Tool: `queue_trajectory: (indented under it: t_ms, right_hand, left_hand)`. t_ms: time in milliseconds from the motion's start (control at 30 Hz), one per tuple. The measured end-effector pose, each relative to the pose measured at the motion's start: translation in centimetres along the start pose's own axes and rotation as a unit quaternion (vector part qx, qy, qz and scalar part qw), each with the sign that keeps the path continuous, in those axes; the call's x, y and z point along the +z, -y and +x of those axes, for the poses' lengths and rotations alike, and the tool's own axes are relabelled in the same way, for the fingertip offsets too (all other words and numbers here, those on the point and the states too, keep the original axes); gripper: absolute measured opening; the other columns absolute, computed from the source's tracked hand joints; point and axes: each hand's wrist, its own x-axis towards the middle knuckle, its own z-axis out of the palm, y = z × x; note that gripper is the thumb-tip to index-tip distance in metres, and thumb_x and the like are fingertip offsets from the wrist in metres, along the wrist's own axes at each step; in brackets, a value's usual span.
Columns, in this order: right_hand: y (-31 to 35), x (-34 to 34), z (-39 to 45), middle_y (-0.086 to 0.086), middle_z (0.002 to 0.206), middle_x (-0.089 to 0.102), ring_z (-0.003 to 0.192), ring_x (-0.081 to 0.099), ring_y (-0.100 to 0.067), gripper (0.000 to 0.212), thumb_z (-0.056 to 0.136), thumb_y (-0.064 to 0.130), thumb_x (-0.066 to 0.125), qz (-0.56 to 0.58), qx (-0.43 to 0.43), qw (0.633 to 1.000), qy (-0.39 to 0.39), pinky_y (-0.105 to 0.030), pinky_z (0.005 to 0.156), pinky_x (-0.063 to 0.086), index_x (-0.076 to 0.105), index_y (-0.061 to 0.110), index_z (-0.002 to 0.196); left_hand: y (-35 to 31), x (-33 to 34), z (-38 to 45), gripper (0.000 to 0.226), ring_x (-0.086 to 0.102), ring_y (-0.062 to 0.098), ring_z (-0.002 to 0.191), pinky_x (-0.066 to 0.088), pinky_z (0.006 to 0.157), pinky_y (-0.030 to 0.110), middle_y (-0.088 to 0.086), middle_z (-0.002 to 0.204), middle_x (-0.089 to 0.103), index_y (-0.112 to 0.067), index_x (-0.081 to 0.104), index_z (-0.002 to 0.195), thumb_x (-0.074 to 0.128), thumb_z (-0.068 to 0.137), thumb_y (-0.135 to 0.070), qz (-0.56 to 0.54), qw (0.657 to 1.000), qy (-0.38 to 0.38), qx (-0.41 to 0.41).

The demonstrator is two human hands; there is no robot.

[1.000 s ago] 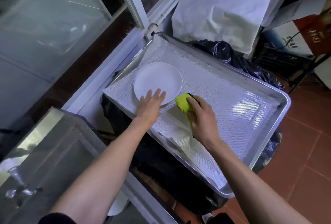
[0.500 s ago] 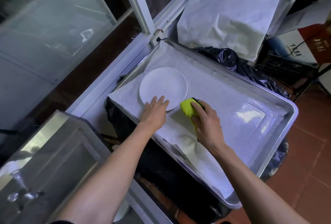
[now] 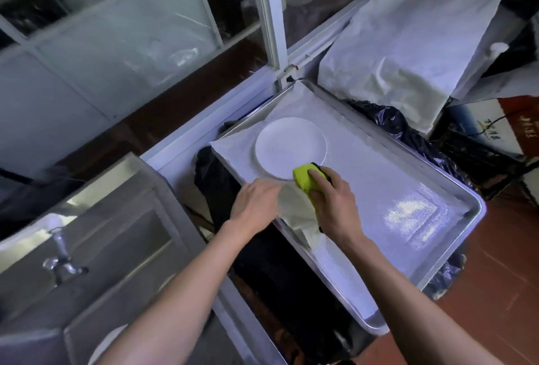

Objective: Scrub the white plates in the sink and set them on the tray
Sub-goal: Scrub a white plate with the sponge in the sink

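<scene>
Plate, round white glazed one (image 3: 290,147), is lying flat on the cloth-lined metal tray (image 3: 455,207), likely rigid, slick, chippable so rim-grip it; right hand (image 3: 335,204) fingers are clamping the yellow-green sponge (image 3: 303,179), left hand (image 3: 256,201) fingers too blurred to tell.

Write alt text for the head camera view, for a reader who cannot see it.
One white plate lies on a cloth-lined metal tray. The right hand holds a yellow sponge at the plate's near rim, and the blurred left hand sits just short of the plate. A steel sink is lower left.
</scene>
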Motion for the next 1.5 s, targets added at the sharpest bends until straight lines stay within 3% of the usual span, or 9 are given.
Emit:
queue_trajectory:
  t_ms: [233, 533, 633, 700, 867, 1133, 1333, 1400, 1500]
  right_hand:
    - [7.3, 2.3, -1.0, -0.003, 0.152, 0.044, 0.127, 0.049, -0.035, 0.048, 0.097, 0.013, 0.058, 0.02, -0.093, 0.995, 0.023, -0.049, 0.1, 0.046, 0.052, 0.023, 0.144]
    - [16.2, 10.7, -5.5, -0.01, 0.152, 0.044, 0.126, 0.05, -0.039, 0.048, 0.097, 0.014, 0.058, 0.016, -0.161, 0.981, 0.111, -0.052, 0.099, 0.046, 0.053, 0.019, 0.144]
    - [18.5, 13.9, -8.1, -0.01, 0.151, 0.045, 0.121, 0.051, -0.041, 0.046, 0.098, 0.017, 0.058, 0.002, -0.173, 0.975, 0.142, -0.052, 0.095, 0.048, 0.053, 0.02, 0.144]
    - [20.2, 16.1, -9.9, -0.01, 0.151, 0.044, 0.12, 0.051, -0.041, 0.045, 0.1, 0.018, 0.057, -0.009, -0.194, 0.967, 0.166, -0.052, 0.094, 0.047, 0.052, 0.02, 0.144]
    - [23.8, 21.5, -14.3, -0.007, 0.154, 0.043, 0.124, 0.05, -0.038, 0.046, 0.103, 0.024, 0.053, -0.061, -0.241, 0.942, 0.224, -0.051, 0.1, 0.044, 0.047, 0.022, 0.148]
    - [27.6, 28.1, -19.9, -0.005, 0.154, 0.04, 0.126, 0.047, -0.037, 0.047, 0.103, 0.028, 0.05, -0.104, -0.24, 0.921, 0.29, -0.051, 0.101, 0.043, 0.044, 0.026, 0.15]
    - [27.9, 30.4, -22.0, -0.004, 0.15, 0.043, 0.123, 0.049, -0.035, 0.045, 0.102, 0.028, 0.052, -0.116, -0.216, 0.928, 0.281, -0.048, 0.099, 0.044, 0.045, 0.027, 0.147]
    - [27.6, 30.9, -22.0, -0.005, 0.15, 0.043, 0.122, 0.05, -0.036, 0.046, 0.102, 0.026, 0.052, -0.118, -0.211, 0.929, 0.282, -0.048, 0.098, 0.045, 0.045, 0.025, 0.147]
    - [26.9, 31.3, -21.7, -0.005, 0.15, 0.043, 0.121, 0.05, -0.036, 0.047, 0.101, 0.024, 0.053, -0.118, -0.187, 0.933, 0.285, -0.048, 0.099, 0.044, 0.047, 0.024, 0.147]
  left_hand:
    - [3.9, -1.8, -7.5, 0.034, 0.053, 0.024, 0.123, 0.045, 0.093, 0.042, 0.0, 0.125, 0.064, -0.018, 0.067, 0.129, 0.056, 0.097, -0.02, 0.022, 0.997, -0.032, -0.072]
    - [11.4, -1.6, -21.6, 0.035, 0.059, 0.034, 0.112, 0.049, 0.093, 0.045, 0.008, 0.118, 0.07, -0.006, 0.072, 0.116, 0.064, 0.082, 0.0, -0.049, 0.976, -0.067, -0.201]
    - [13.7, -1.2, -26.9, 0.03, 0.063, 0.034, 0.106, 0.054, 0.084, 0.045, 0.008, 0.108, 0.071, -0.008, 0.073, 0.109, 0.068, 0.079, -0.004, -0.041, 0.967, -0.064, -0.243]
    - [15.2, -0.8, -30.0, 0.028, 0.062, 0.033, 0.108, 0.052, 0.085, 0.044, 0.007, 0.11, 0.07, -0.01, 0.072, 0.112, 0.066, 0.084, -0.01, -0.043, 0.959, -0.054, -0.276]
    - [18.1, 0.5, -36.7, 0.041, 0.053, 0.025, 0.126, 0.044, 0.101, 0.037, 0.0, 0.135, 0.063, -0.02, 0.062, 0.137, 0.056, 0.096, -0.02, -0.1, 0.928, -0.021, -0.359]
    - [22.6, 3.2, -46.4, 0.032, 0.058, 0.03, 0.111, 0.052, 0.083, 0.041, 0.001, 0.119, 0.07, -0.027, 0.07, 0.12, 0.052, 0.095, -0.019, -0.201, 0.861, -0.037, -0.465]
    - [24.8, 5.4, -48.4, 0.035, 0.059, 0.028, 0.116, 0.052, 0.087, 0.04, 0.001, 0.126, 0.068, -0.029, 0.067, 0.128, 0.054, 0.097, -0.02, -0.264, 0.841, -0.04, -0.472]
    - [25.2, 6.2, -48.5, 0.034, 0.059, 0.026, 0.119, 0.046, 0.086, 0.033, 0.001, 0.129, 0.067, -0.028, 0.065, 0.13, 0.053, 0.098, -0.024, -0.301, 0.811, -0.05, -0.499]
    - [25.7, 7.2, -48.3, 0.037, 0.056, 0.027, 0.125, 0.044, 0.094, 0.036, 0.001, 0.137, 0.064, -0.023, 0.06, 0.137, 0.05, 0.102, -0.033, -0.327, 0.771, -0.048, -0.544]
